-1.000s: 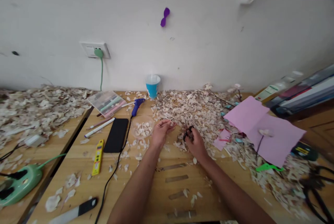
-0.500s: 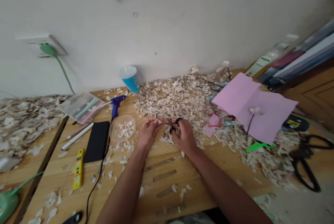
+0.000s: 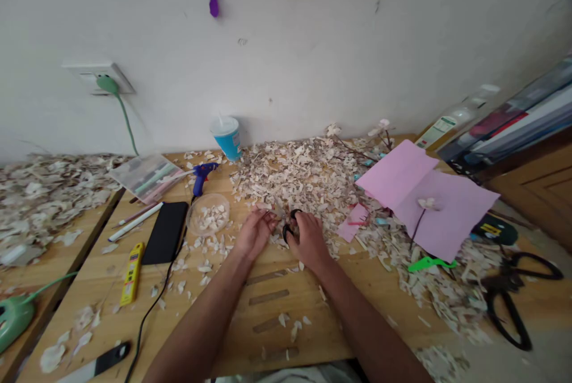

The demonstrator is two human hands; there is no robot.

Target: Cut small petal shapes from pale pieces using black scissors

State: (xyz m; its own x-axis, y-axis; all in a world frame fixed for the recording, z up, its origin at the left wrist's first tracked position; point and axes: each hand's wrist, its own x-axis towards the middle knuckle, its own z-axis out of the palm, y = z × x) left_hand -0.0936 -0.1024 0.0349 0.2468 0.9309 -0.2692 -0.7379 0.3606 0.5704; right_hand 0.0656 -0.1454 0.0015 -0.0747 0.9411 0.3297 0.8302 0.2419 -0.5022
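Note:
My right hand [image 3: 307,239] grips small black scissors [image 3: 289,223] by the handles, just in front of a big pile of pale petal-like scraps [image 3: 308,177] on the wooden table [image 3: 286,305]. My left hand [image 3: 254,231] is close beside it, fingers pinched on a small pale scrap at the scissor blades. The scrap itself is too small to make out well. A clear round dish [image 3: 208,215] with several scraps sits just left of my left hand.
A black phone [image 3: 165,232], yellow cutter [image 3: 131,265], white pen [image 3: 134,222], blue glue gun [image 3: 202,172] with its black cord and a blue cup [image 3: 227,136] lie left and behind. Pink paper [image 3: 429,198], a green piece [image 3: 428,263] and large black scissors [image 3: 509,296] are right.
The view swung left and down, then settled. My hands came together; the right one brought the scissors up to the scrap in my left fingers.

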